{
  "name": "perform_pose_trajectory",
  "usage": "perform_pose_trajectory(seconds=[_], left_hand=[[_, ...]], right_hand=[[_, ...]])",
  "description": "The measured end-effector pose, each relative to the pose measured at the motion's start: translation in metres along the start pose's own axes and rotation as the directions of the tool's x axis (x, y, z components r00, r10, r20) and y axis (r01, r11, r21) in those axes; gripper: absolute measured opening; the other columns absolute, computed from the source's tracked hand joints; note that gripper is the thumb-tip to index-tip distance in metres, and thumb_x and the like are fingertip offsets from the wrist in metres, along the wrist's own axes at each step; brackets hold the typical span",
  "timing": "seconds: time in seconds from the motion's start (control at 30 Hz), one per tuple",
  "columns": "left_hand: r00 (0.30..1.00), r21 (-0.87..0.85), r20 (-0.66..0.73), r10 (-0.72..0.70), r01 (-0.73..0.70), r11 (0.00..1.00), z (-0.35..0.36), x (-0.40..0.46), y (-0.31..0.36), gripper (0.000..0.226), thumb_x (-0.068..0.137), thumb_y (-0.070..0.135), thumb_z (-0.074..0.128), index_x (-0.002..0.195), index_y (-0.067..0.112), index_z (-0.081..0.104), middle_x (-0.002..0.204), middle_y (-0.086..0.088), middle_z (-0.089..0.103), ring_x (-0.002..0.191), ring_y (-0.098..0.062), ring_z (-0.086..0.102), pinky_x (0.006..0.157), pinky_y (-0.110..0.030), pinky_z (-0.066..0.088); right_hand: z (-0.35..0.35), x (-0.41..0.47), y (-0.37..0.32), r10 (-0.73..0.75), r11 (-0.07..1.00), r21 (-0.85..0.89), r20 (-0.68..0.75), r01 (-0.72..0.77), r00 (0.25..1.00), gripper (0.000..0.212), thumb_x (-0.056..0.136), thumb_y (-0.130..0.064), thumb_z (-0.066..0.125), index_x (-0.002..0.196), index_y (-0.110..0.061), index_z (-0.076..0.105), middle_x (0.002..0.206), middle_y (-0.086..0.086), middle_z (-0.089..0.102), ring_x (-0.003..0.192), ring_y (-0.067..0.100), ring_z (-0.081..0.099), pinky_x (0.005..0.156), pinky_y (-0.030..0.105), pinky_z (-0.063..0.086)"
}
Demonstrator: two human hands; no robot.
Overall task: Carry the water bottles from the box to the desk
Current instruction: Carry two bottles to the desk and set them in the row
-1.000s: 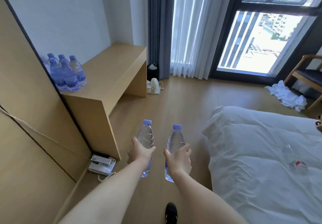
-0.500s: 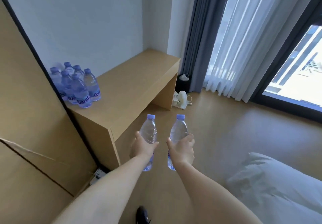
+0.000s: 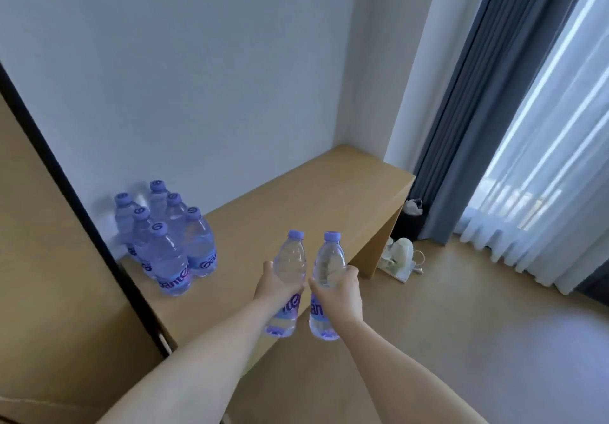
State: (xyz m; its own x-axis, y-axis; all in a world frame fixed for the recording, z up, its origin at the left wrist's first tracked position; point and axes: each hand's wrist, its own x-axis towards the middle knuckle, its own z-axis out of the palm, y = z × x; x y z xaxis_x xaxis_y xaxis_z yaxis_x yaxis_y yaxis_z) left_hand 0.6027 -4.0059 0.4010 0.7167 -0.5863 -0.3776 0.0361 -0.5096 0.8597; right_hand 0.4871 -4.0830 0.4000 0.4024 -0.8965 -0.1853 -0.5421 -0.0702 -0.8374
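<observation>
Both hands have come up over the desk edge since half a sec ago; before, they hung over bare floor w/ the bed corner in view lower right, now gone from frame. The cluster of bottles looks closer and sits left of centre.

Left hand (image 3: pixel 276 286) wraps its fingers round a clear plastic water bottle w/ lilac cap and purple-lettered label (image 3: pixel 288 278), held upright, slightly tilted, just below frame centre. Right hand (image 3: pixel 339 288) grips a second clear lilac-capped bottle (image 3: pixel 326 283) the same way, thumb across the front. The two bottles are just beside each other, nearly parallel, caps apart; bases hang at the front edge of the light wooden desk (image 3: pixel 313 199), can't tell if over it or just short.

On the desk, back left corner against the white wall (image 3: pixel 197 77), stands a group of seven or so identical lilac-capped water bottles (image 3: pixel 164 235), upright, touching one another, well apart from the held pair.

Right side of frame: grey curtain (image 3: pixel 478 110) and white sheer curtain (image 3: pixel 543 176). On the wood floor (image 3: pixel 478 341) past the desk's far end, a white kettle on a tray (image 3: pixel 400 255).
</observation>
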Motion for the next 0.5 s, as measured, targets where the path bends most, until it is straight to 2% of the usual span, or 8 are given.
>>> perform_pose_trajectory(seconds=[0.1,0.2,0.27,0.33,0.43,0.5], left_hand=[[0.998,0.018,-0.044,-0.041,0.042,0.999,-0.017,0.037,0.014,0.067,0.067,0.030,0.078,0.119,0.016,0.037,0.092,0.006,0.059,0.090,-0.017,0.060,0.075,-0.029,0.046],[0.984,0.061,-0.132,-0.120,0.129,0.990,-0.027,0.068,0.023,0.075,0.068,0.035,0.077,0.128,0.015,0.037,0.115,-0.003,0.060,0.111,-0.024,0.057,0.093,-0.034,0.047],[0.960,0.082,-0.200,-0.194,0.214,0.973,-0.034,0.085,0.027,0.080,0.065,0.043,0.078,0.130,0.017,0.038,0.122,-0.006,0.057,0.117,-0.027,0.054,0.098,-0.035,0.046],[0.956,-0.006,-0.190,-0.223,0.226,0.974,-0.041,0.102,0.030,0.082,0.056,0.046,0.078,0.126,0.018,0.045,0.120,-0.006,0.060,0.114,-0.027,0.056,0.099,-0.039,0.048],[0.973,-0.104,-0.138,-0.188,0.174,0.979,-0.056,0.129,0.031,0.064,0.052,0.040,0.073,0.111,0.021,0.059,0.108,-0.004,0.069,0.105,-0.024,0.064,0.096,-0.041,0.051],[0.980,-0.144,-0.109,-0.168,0.152,0.978,-0.064,0.150,0.032,0.042,0.061,0.031,0.075,0.101,0.024,0.063,0.098,0.001,0.072,0.097,-0.020,0.066,0.087,-0.034,0.053]], right_hand=[[0.021,0.042,-0.017,0.001,1.000,0.017,0.087,-0.002,0.996,0.058,0.064,-0.051,0.071,0.100,-0.023,0.035,0.096,-0.004,0.053,0.074,0.008,0.058,0.051,0.024,0.038],[0.042,0.081,-0.036,0.062,0.998,-0.039,0.200,-0.055,0.978,0.053,0.064,-0.044,0.068,0.099,-0.024,0.033,0.092,-0.004,0.055,0.079,0.013,0.058,0.058,0.029,0.045],[0.056,0.106,-0.048,0.079,0.995,-0.081,0.304,-0.057,0.949,0.059,0.063,-0.044,0.070,0.105,-0.023,0.033,0.095,-0.002,0.056,0.088,0.018,0.059,0.068,0.033,0.050],[0.068,0.132,-0.061,0.076,0.995,-0.094,0.401,-0.041,0.913,0.071,0.058,-0.047,0.074,0.112,-0.022,0.035,0.101,0.000,0.057,0.093,0.020,0.059,0.069,0.034,0.050],[0.087,0.176,-0.079,0.040,0.984,-0.173,0.476,0.048,0.878,0.074,0.060,-0.046,0.073,0.120,-0.020,0.040,0.111,0.002,0.054,0.102,0.023,0.059,0.082,0.037,0.052],[0.098,0.205,-0.092,-0.009,0.973,-0.194,0.514,0.126,0.858,0.063,0.062,-0.049,0.065,0.115,-0.019,0.049,0.109,0.003,0.055,0.096,0.022,0.059,0.079,0.034,0.051]])
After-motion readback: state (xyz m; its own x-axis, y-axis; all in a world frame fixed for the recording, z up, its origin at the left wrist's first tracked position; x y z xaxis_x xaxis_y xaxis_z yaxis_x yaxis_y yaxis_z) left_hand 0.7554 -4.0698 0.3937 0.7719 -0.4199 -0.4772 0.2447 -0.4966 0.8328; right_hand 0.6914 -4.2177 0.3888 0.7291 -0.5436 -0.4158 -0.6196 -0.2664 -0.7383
